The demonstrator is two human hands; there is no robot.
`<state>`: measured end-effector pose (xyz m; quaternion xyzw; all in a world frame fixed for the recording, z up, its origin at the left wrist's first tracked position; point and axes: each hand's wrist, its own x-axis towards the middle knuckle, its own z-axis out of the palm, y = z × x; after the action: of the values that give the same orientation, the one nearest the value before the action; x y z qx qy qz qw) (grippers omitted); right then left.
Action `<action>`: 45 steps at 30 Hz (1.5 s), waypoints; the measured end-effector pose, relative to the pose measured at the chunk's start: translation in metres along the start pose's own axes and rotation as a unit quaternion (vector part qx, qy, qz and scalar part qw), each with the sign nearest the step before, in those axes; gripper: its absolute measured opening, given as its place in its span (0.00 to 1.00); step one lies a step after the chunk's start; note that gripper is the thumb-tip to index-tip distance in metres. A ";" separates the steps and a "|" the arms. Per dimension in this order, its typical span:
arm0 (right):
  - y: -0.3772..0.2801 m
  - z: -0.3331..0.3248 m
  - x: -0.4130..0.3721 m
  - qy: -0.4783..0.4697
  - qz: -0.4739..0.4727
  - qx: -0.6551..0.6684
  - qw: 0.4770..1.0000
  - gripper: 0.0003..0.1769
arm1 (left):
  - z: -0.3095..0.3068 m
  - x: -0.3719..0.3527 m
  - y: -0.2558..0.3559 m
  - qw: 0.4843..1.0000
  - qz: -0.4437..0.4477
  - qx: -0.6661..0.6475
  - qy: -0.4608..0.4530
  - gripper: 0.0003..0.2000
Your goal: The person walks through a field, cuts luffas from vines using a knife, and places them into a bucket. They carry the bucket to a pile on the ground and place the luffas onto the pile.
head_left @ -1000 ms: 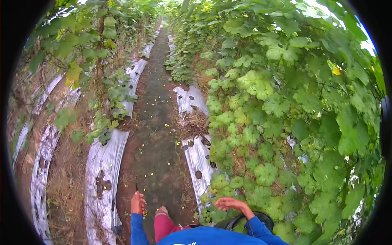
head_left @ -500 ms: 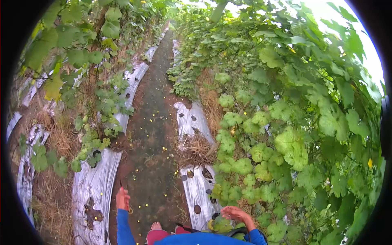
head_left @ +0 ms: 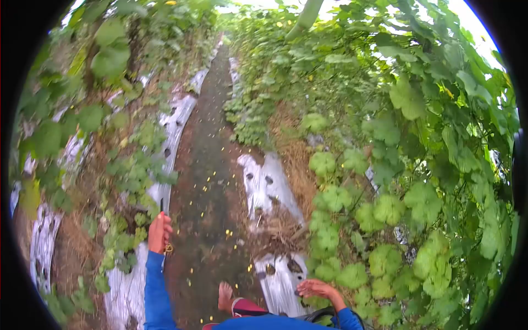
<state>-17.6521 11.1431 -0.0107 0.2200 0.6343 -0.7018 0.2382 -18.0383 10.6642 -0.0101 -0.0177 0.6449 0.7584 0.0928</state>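
Observation:
My left hand (head_left: pixel 159 233) is raised over the left side of the path, its fingers closed round a thin dark stick-like object (head_left: pixel 161 205). Only the narrow upper end of that object pokes out above the fist; the rest is hidden. At the wrist a yellow band (head_left: pixel 169 249) shows. My right hand (head_left: pixel 315 287) hangs low by the right-hand bed, fingers stretched out and holding nothing. Next to it are the silver plastic mulch (head_left: pixel 281 290) and the lobed vine leaves (head_left: pixel 352 275). A long green gourd (head_left: pixel 306 20) hangs overhead, far from both hands.
A dirt path (head_left: pixel 206 159), dotted with fallen yellow petals, runs straight ahead. Vine foliage (head_left: pixel 421 203) walls the right side; more vines (head_left: pixel 129 170) and mulch strips (head_left: pixel 177 121) line the left. Dry stalks (head_left: pixel 283 234) lie across the right bed. My bare foot (head_left: pixel 225 297) is on the path.
My left hand has risen with the dark object, while my right hand stays low. A foot has come forward on the path, and the plants and mulch have shifted in view.

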 end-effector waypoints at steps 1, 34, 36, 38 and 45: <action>-0.003 -0.011 0.012 0.011 -0.020 0.030 0.999 0.27 | 0.009 0.032 0.004 1.000 -0.008 0.001 0.000 0.22; -0.875 0.036 0.079 0.268 -0.669 -0.146 0.677 0.47 | 0.331 0.310 0.650 0.643 0.719 0.231 -0.126 0.24; -0.894 0.045 0.076 0.263 -0.671 -0.173 0.672 0.48 | 0.358 0.316 0.669 0.608 0.767 0.160 -0.126 0.25; -0.907 0.057 0.077 0.216 -0.680 -0.200 0.671 0.43 | 0.363 0.306 0.684 0.596 0.772 0.161 -0.150 0.25; -0.904 0.055 0.074 0.163 -0.658 -0.104 0.728 0.28 | 0.437 0.286 0.722 0.630 0.740 0.221 -0.084 0.22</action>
<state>-18.2657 11.1588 0.6595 -0.1680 0.7180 -0.5656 -0.3692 -18.3968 11.0179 0.7247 0.5502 0.5792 0.4052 -0.4446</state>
